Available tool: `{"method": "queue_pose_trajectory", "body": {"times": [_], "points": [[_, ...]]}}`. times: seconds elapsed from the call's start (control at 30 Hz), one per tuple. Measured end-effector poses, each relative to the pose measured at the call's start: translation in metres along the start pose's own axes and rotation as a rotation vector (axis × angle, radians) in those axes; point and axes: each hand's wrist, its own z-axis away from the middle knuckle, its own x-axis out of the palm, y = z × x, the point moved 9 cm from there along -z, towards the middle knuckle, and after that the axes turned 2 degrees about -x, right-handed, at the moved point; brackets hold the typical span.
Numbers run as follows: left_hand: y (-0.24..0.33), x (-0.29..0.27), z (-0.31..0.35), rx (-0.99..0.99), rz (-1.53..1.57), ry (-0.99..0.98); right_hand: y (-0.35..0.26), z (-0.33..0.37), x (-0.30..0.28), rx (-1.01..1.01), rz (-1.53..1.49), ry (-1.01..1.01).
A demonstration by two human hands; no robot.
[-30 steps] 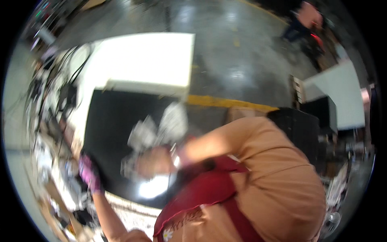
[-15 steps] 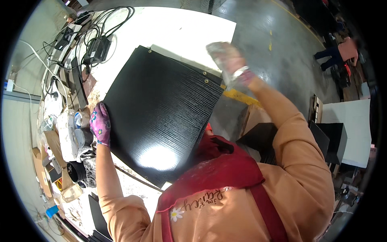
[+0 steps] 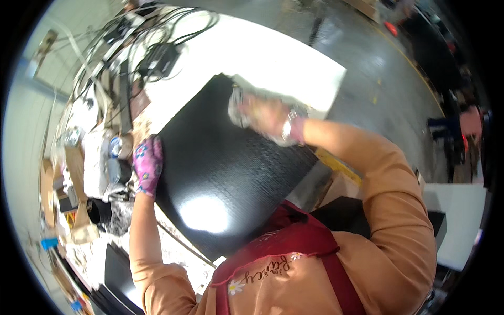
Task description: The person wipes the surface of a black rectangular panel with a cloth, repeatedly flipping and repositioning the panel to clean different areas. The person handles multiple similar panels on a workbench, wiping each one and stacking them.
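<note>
A large black panel (image 3: pixel 226 163) with a ribbed, glossy surface lies on the white table in front of me. My left hand (image 3: pixel 148 165), in a pink flowered glove, rests against its left edge with the fingers stretched out. Over the panel's far right part, my right hand (image 3: pixel 268 118) is smeared by motion. It is closed on a pale, crumpled rag (image 3: pixel 239 107) that sticks out past the fingers. Something clear, like thin plastic, covers this hand and its wrist.
Black cables and a power adapter (image 3: pixel 159 60) lie at the far left of the white table (image 3: pixel 283 63). Tape rolls (image 3: pixel 121 146), bags and boxes crowd the left side. Black panels (image 3: pixel 118 273) lie at lower left. A dark box (image 3: pixel 344 215) stands at my right; a person (image 3: pixel 470 123) is farther off.
My right hand has swept left from beyond the panel's right edge to over its surface, rag in hand. My left hand keeps its place at the edge. The whole view has shifted.
</note>
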Motion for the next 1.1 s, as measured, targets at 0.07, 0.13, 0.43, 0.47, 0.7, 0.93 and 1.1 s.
{"method": "queue_pose_trajectory", "body": {"times": [0.07, 0.13, 0.43, 0.47, 0.7, 0.93, 1.1], "points": [[0.005, -0.003, 0.000, 0.082, 0.029, 0.074, 0.019, -0.075, 0.005, 0.046, -0.053, 0.073], [0.003, 0.009, -0.006, 0.067, 0.031, 0.013, 0.051, -0.122, 0.010, 0.298, -0.239, 0.169], [0.174, -0.026, 0.098, 0.201, 0.328, -0.065, -0.146, -0.098, -0.021, -0.676, -0.456, 0.062], [0.187, -0.029, 0.116, 0.227, 0.384, -0.098, -0.186, -0.068, -0.011, -0.933, -0.113, 0.135], [0.197, -0.028, 0.129, 0.213, 0.517, -0.178, -0.288, -0.156, 0.106, -0.477, -0.274, -0.428], [0.185, 0.002, 0.141, 0.043, 0.813, -0.141, -0.295, -0.040, 0.098, -0.981, -0.153, -0.583], [0.185, -0.040, 0.121, 0.131, 0.596, -0.071, -0.286, -0.169, 0.119, -0.517, -0.265, -0.228]]}}
